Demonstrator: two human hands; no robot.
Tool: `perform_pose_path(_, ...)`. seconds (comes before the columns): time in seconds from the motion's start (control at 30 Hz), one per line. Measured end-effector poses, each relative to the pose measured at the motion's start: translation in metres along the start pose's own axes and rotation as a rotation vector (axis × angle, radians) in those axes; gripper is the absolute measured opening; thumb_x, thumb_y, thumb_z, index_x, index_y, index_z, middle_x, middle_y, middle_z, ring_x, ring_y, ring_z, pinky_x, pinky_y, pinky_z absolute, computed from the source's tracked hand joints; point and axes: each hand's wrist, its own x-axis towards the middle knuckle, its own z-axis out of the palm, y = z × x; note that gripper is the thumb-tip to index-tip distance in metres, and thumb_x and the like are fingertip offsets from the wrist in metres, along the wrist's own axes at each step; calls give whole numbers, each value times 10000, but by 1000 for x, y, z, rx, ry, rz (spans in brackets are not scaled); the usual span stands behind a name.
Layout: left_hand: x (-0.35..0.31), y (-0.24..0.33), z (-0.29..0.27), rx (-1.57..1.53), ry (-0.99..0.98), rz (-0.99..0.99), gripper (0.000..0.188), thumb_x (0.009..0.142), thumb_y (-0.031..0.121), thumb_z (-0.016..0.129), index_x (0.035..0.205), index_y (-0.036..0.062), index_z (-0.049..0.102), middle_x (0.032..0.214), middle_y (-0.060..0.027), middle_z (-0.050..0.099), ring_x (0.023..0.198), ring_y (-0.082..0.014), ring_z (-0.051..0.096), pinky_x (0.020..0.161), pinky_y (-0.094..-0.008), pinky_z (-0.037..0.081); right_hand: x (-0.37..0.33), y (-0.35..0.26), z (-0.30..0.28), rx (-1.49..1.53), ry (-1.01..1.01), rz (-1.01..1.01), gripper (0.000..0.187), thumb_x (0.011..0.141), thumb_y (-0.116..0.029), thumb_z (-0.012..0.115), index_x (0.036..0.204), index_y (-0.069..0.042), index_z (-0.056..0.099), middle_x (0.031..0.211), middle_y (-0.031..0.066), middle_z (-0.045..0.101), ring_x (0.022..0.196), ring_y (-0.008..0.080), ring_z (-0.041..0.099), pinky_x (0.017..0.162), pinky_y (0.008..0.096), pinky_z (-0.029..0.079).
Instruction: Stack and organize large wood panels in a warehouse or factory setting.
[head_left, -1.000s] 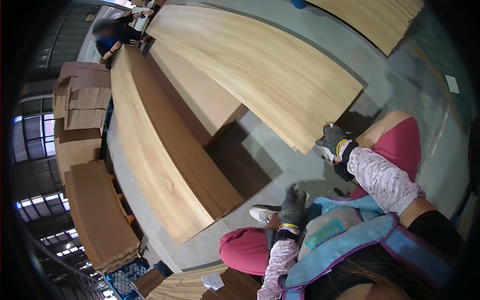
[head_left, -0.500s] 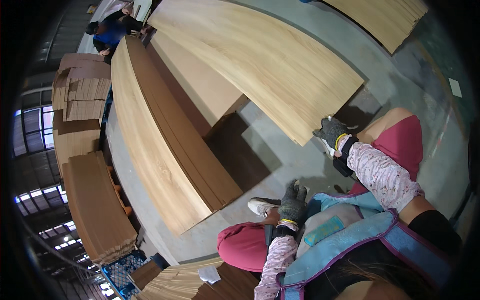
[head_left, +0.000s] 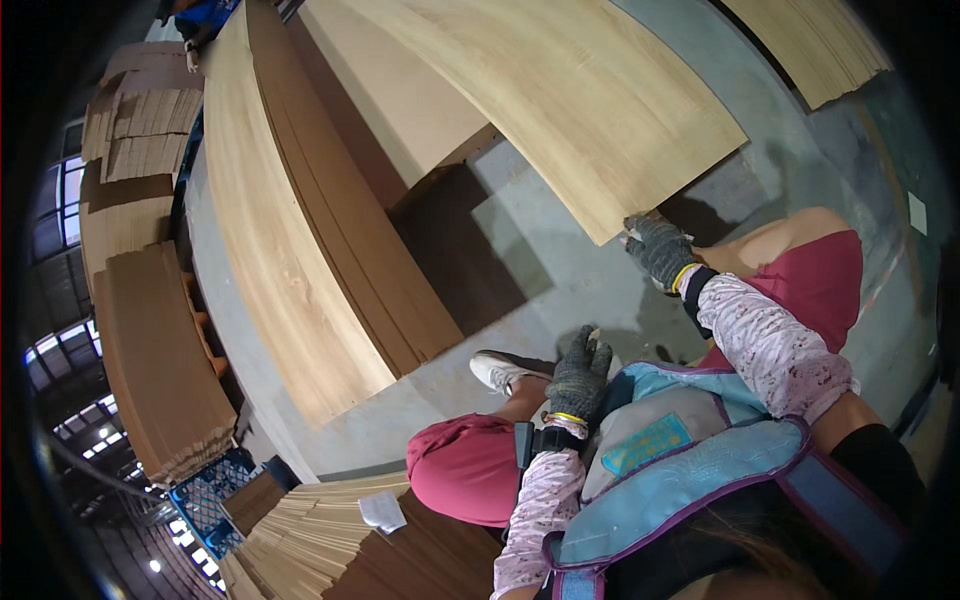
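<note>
My right hand (head_left: pixel 660 248), in a grey knit glove, is closed on the near end of a long pale wood-grain board (head_left: pixel 610 110), close to its left corner. The parts of those fingers behind the edge are hidden. Beside my bent left knee, my gloved left hand (head_left: pixel 580 375) hangs with fingers loosely apart and holds nothing. To the left lies another long pale wood-grain panel (head_left: pixel 270 260), alongside brown panels (head_left: pixel 340 230). Between these and the held board a tan board (head_left: pixel 415 95) shows, with a dark shadow on the floor before it.
Piles of brown boards (head_left: pixel 155 360) stand along the left, near a blue plastic crate (head_left: pixel 205 490). A stack of pale boards (head_left: pixel 300 530) with a white paper (head_left: pixel 382 511) lies at lower left. Another stack (head_left: pixel 815 45) is at far right. A co-worker's blue clothing (head_left: pixel 210 14) shows at far left.
The view has shifted, so the co-worker is now mostly cut off. The held board's near end has swung slightly, its right corner coming right and nearer. My left hand stays empty.
</note>
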Motion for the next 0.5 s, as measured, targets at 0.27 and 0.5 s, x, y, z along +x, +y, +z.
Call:
perform_pose_path(0.27, 4, -9, 8, -114, -41, 2, 448, 879, 322, 540, 1261, 99, 465, 1080, -184, 612, 994, -323, 594, 818, -400, 475, 22, -57, -17, -730, -231, -467, 198, 760, -262, 591, 905, -130, 614, 866, 123, 590, 852, 310, 582, 720, 444, 464)
perform_pose_path(0.5, -1, -16, 5, -70, 28, 46, 459, 870, 319, 548, 1262, 94, 469, 971, -202, 638, 904, -351, 621, 759, -411, 493, 30, -63, -12, -796, -314, -625, 187, 777, -232, 543, 910, -139, 636, 830, 164, 588, 773, 335, 611, 652, 465, 479)
